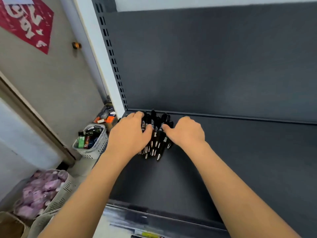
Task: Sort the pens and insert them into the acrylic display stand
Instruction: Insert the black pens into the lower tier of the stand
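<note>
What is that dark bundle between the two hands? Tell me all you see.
A bunch of pens: glossy black barrels, seemingly plastic, silvery tips toward the camera, pale labels on some. They lie heaped, roughly parallel, on the dark grey shelf near its back left corner. The left hand curls over their left side; the right hand touches their right side with its thumb.

Shop: slotted metal shelf unit [240, 152], stock baskets [97, 149] on floor.
</note>
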A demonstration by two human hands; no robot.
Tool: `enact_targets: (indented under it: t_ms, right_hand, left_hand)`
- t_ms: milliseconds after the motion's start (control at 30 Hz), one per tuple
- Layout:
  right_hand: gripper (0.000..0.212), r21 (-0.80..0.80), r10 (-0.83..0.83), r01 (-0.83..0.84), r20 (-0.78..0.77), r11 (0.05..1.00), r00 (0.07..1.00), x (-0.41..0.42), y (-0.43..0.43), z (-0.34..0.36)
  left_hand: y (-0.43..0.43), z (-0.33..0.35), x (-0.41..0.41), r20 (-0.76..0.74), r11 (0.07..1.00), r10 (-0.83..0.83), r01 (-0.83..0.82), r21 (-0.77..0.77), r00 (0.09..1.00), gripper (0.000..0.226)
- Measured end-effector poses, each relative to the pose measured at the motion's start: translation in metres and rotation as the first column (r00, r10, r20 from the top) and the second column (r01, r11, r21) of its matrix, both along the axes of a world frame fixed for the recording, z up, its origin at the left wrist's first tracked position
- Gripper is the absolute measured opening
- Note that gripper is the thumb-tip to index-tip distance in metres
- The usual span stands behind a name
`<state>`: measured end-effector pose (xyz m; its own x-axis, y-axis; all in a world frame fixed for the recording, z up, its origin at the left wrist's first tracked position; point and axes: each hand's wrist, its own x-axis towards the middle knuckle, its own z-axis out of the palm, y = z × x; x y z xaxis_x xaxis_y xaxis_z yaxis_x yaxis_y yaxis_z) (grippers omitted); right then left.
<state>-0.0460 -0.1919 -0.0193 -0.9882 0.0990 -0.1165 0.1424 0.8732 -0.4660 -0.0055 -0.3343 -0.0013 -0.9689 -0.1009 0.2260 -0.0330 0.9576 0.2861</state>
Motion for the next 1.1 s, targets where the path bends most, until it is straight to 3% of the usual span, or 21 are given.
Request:
enact_targets:
  t_ms: [167,267,467,533,567,600,633,667,700,733,767,833,933,1033,1100]
  right_hand:
    - [0.062,0.015,-0.048,0.048,-0.022,0.999,0.999,-0.012,-0.021,-0.003]
    - [0.065,0.053,-0.151,0.148,0.054,0.988,0.987,-0.014,-0.028,0.001]
    - [0.040,0.060,-0.323,0.321,0.030,0.945,0.946,-0.007,-0.032,-0.004]
    - [0.031,0.010,-0.345,0.345,0.015,0.939,0.938,-0.004,-0.027,-0.005]
    - [0.026,-0.107,-0.354,0.354,0.020,0.929,0.935,-0.003,-0.022,-0.006]
    - [0.021,-0.307,-0.365,0.365,0.057,0.879,0.929,0.001,-0.017,-0.006]
    - [0.017,-0.553,-0.378,0.374,0.113,0.744,0.919,0.006,-0.013,-0.003]
    - [0.017,-0.757,-0.394,0.373,0.167,0.536,0.904,0.013,-0.009,0.000]
    - [0.019,-0.877,-0.422,0.363,0.213,0.316,0.881,0.022,-0.004,0.004]
    - [0.023,-0.925,-0.449,0.348,0.248,0.155,0.858,0.032,0.000,0.009]
    - [0.026,-0.941,-0.468,0.334,0.270,0.058,0.841,0.042,0.006,0.015]
    - [0.033,-0.958,-0.473,0.285,0.263,-0.026,0.841,0.063,0.020,0.026]
    - [0.056,-0.972,-0.530,0.220,0.226,-0.075,0.817,0.100,0.057,0.039]
    - [0.035,-0.977,-0.618,0.175,0.215,-0.125,0.756,0.146,0.110,0.049]
    - [0.034,-0.972,-0.671,0.164,0.235,-0.168,0.703,0.179,0.154,0.052]
  left_hand:
    - [-0.017,0.005,-0.036,-0.048,0.993,-0.118,0.118,0.005,0.992,0.042]
    - [-0.025,0.005,-0.053,-0.067,0.973,-0.227,0.230,0.033,0.972,0.044]
    - [-0.026,0.003,-0.069,-0.047,0.900,-0.424,0.426,0.090,0.905,0.041]
    - [-0.025,0.003,-0.071,-0.047,0.867,-0.482,0.484,0.114,0.875,0.040]
    - [-0.024,0.002,-0.071,-0.045,0.848,-0.509,0.510,0.145,0.859,0.039]
    - [-0.022,0.001,-0.071,-0.044,0.824,-0.534,0.531,0.197,0.844,0.038]
    - [-0.018,0.001,-0.071,-0.044,0.794,-0.557,0.547,0.266,0.829,0.036]
    - [-0.012,0.001,-0.070,-0.042,0.758,-0.578,0.555,0.342,0.815,0.036]
    - [-0.004,0.002,-0.069,-0.038,0.719,-0.599,0.559,0.413,0.799,0.036]
    - [0.006,0.004,-0.067,-0.030,0.679,-0.624,0.562,0.472,0.781,0.036]
    - [0.019,0.006,-0.064,-0.020,0.637,-0.653,0.563,0.526,0.757,0.037]
    - [0.051,0.014,-0.054,-0.001,0.537,-0.714,0.548,0.641,0.700,0.041]
    - [0.110,0.031,-0.027,-0.012,0.383,-0.776,0.487,0.785,0.630,0.042]
    - [0.173,0.042,0.012,0.006,0.259,-0.851,0.411,0.874,0.525,0.045]
    - [0.219,0.044,0.042,0.022,0.211,-0.905,0.404,0.890,0.424,0.042]
